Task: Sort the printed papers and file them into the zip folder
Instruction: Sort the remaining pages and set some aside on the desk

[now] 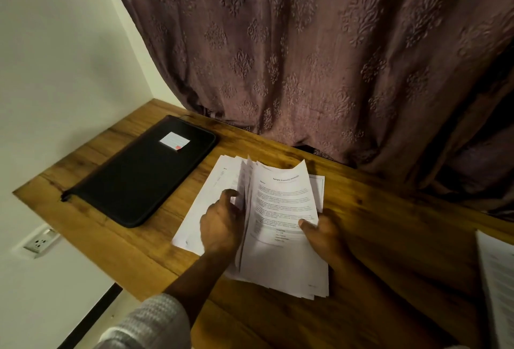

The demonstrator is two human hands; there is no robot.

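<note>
A stack of printed papers [281,209] lies on the wooden table [389,231], its upper sheets lifted and fanned. My left hand [221,223] reaches in between the lifted sheets, fingers curled around their left edge. My right hand [324,234] holds the raised bundle from the right, thumb pressed on the top printed page. The black zip folder [139,176] lies flat and zipped closed at the left of the table, with a white label [174,140] on its cover.
A second pile of printed sheets [498,279] sits at the table's right edge. A patterned mauve curtain [306,56] hangs behind the table. A wall socket [41,241] is below the table's left edge.
</note>
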